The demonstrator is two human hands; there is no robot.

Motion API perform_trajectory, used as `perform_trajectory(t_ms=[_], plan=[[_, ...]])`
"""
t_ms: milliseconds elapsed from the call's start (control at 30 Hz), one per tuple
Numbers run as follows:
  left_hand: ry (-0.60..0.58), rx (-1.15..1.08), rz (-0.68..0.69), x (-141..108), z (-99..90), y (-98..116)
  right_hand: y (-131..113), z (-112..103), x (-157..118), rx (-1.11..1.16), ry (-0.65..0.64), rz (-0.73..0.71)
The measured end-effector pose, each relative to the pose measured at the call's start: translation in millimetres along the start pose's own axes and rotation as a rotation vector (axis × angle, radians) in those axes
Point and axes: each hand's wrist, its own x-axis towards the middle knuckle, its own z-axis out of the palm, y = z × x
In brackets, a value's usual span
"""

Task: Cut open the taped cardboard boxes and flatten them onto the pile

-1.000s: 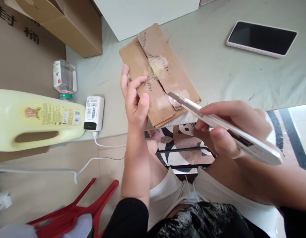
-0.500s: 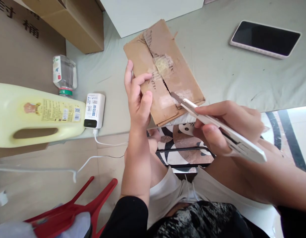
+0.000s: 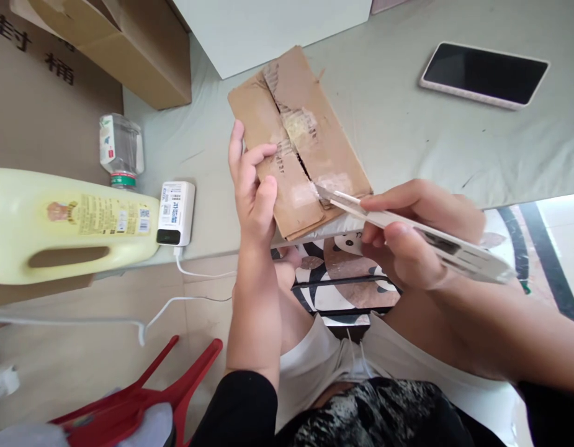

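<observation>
A flat cardboard box [image 3: 324, 136] lies tilted on the cloth-covered surface, with torn paper patches and clear tape across its centre seam. A dark slit shows along part of that seam. My left hand [image 3: 256, 186] holds the box by its left side, fingertips on the top face. In my right hand [image 3: 417, 236] is a white utility knife [image 3: 435, 242], gripped between thumb and fingers. The knife's blade tip touches the tape on the seam near the box's lower end.
A black-screened phone [image 3: 484, 74] lies at the upper right. At the left are a yellow jug [image 3: 17, 223], a clear bottle [image 3: 123, 146] and a white power bank [image 3: 176, 211] with a cable. A red chair [image 3: 175, 385] stands below; larger cardboard boxes [image 3: 151, 56] sit upper left.
The knife blade has moved slightly left and down along the seam, its handle now lying flatter. The box and my left hand appear slightly further left in view.
</observation>
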Motion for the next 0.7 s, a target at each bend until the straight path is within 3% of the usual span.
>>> perform_trajectory(t_ms=[167,333,433,533,567,633,700], plan=[[0.000,-0.028,0.000,0.0,0.8,0.9,-11.0,-5.3,2.4,0.015,0.029,-0.074],[0.012,-0.107,0.042,-6.2,2.6,8.6,-2.6,1.3,2.1,0.102,0.094,-0.119],[-0.047,-0.176,0.130,-9.0,-1.2,21.6,4.2,1.8,3.1,0.167,0.014,-0.219],[-0.118,-0.094,0.149,-7.8,-6.8,27.6,7.4,0.0,6.0,0.126,-0.073,-0.361],[-0.126,-0.070,0.121,-6.7,-8.4,26.7,8.2,-0.7,7.3,0.091,-0.048,-0.379],[-0.135,-0.038,0.082,-4.4,-11.3,21.9,10.9,-2.4,10.9,0.026,0.130,-0.390],[-0.146,-0.006,0.084,-2.5,-14.3,15.8,16.7,-4.7,16.2,-0.084,0.316,-0.297]])
